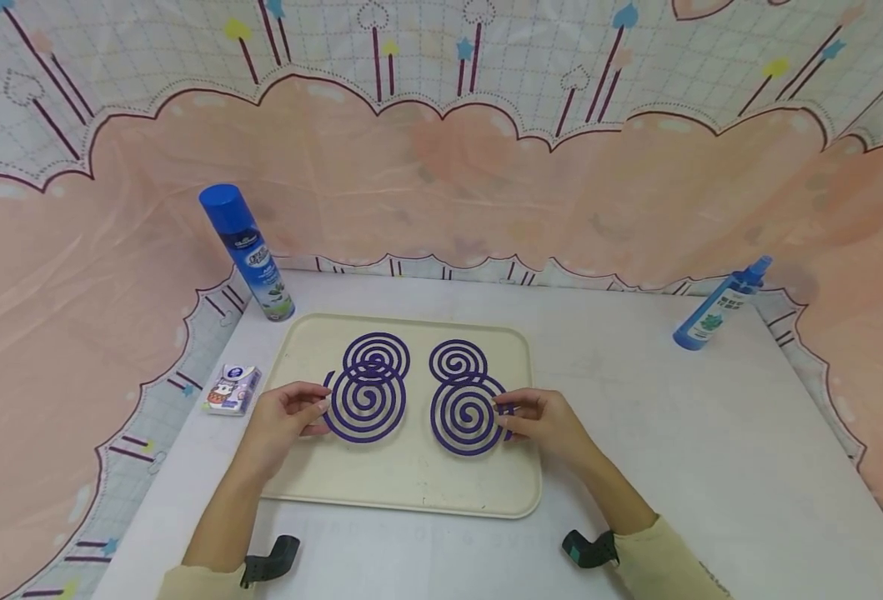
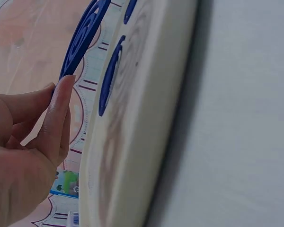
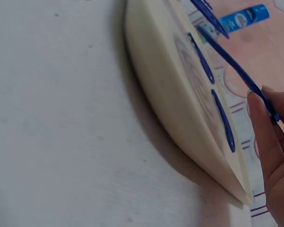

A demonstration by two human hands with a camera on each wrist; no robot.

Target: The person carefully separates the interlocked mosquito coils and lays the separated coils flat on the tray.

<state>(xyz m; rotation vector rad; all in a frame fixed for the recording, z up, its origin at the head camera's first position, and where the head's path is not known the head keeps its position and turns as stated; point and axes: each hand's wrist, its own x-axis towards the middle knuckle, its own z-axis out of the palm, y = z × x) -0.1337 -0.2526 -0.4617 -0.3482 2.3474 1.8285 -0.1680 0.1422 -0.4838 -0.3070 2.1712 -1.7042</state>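
Four-sided and cream-coloured, a tray (image 1: 411, 492) lies on the white table. My left hand (image 1: 294, 412) pinches the outer edge of a dark blue mosquito coil (image 1: 367, 398) between thumb and fingers. In the left wrist view that raised coil (image 2: 80, 42) tilts above the tray. On the other side, my right hand (image 1: 549, 421) pinches the edge of another mosquito coil (image 1: 468, 412), also raised over the tray. Behind these, a coil (image 1: 376, 359) on the left and a coil (image 1: 457, 363) on the right lie on the tray, each partly overlapped by a held one.
A blue spray can (image 1: 248, 254) stands at the tray's back left corner. Left of the tray sits a small tissue pack (image 1: 233, 389). Far to the right is a blue bottle (image 1: 719, 310) with a pointed top. A patterned peach cloth (image 1: 441, 192) hangs behind the table.
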